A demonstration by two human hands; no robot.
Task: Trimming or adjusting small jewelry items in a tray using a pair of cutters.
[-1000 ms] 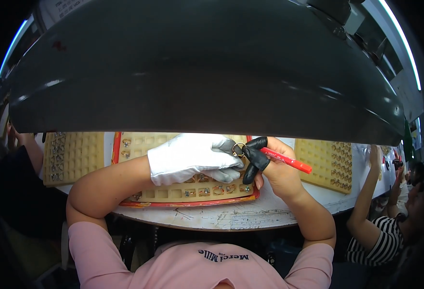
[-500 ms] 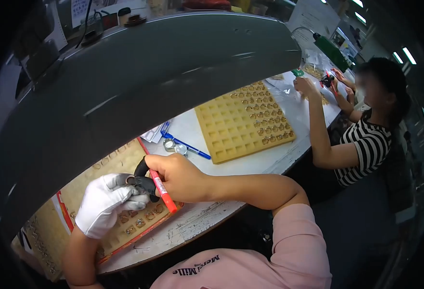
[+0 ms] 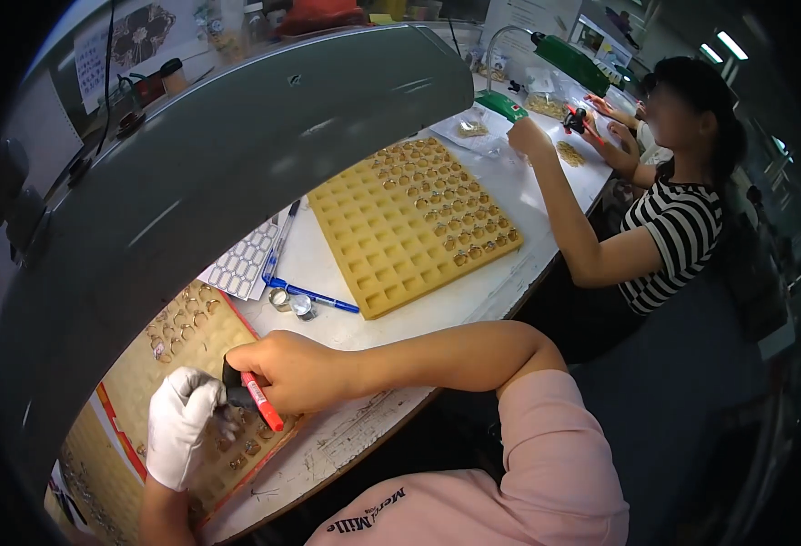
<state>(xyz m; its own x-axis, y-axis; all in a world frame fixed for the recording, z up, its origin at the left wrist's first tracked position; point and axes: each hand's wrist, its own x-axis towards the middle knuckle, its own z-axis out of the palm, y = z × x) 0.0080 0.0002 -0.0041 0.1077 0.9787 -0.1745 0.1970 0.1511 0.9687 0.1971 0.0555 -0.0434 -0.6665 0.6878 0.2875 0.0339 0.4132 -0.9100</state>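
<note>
right hand (image 3: 289, 371) fingers are gripping a red marker (image 3: 264, 406), can't tell if the gloved left hand (image 3: 180, 426) grips anything. i'd angle that marker clear of the rings (image 3: 251, 447).

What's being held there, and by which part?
The right hand holds a red pen near its upper end; whether the left hand holds anything cannot be told.

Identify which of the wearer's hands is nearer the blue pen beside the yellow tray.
Right. The right hand is below the blue pen in the picture, apart from it; the left hand is farther off, lower and to the left.
</note>
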